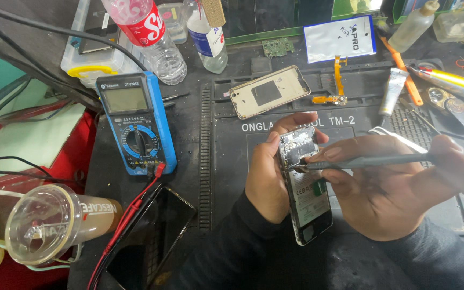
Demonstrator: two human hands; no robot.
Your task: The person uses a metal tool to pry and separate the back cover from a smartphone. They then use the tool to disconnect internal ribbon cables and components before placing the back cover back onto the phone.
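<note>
My left hand (pixel 267 174) grips an opened phone (pixel 307 198) by its left edge, its insides and battery facing up. In my right hand (pixel 398 185) I hold a thin dark screwdriver (pixel 371 159) whose tip rests on the upper part of the phone, near the circuit board. Both hands hover over the black repair mat (pixel 226 156). A detached gold back cover (pixel 269 91) lies on the mat just beyond the phone.
A blue multimeter (pixel 135 123) with red and black leads sits at left, a dark phone screen (pixel 149 236) below it. Plastic bottles (pixel 151 32) stand at the back. An orange flex cable (pixel 338 80), tubes, tweezers and a clear plastic cup (pixel 55 220) surround the mat.
</note>
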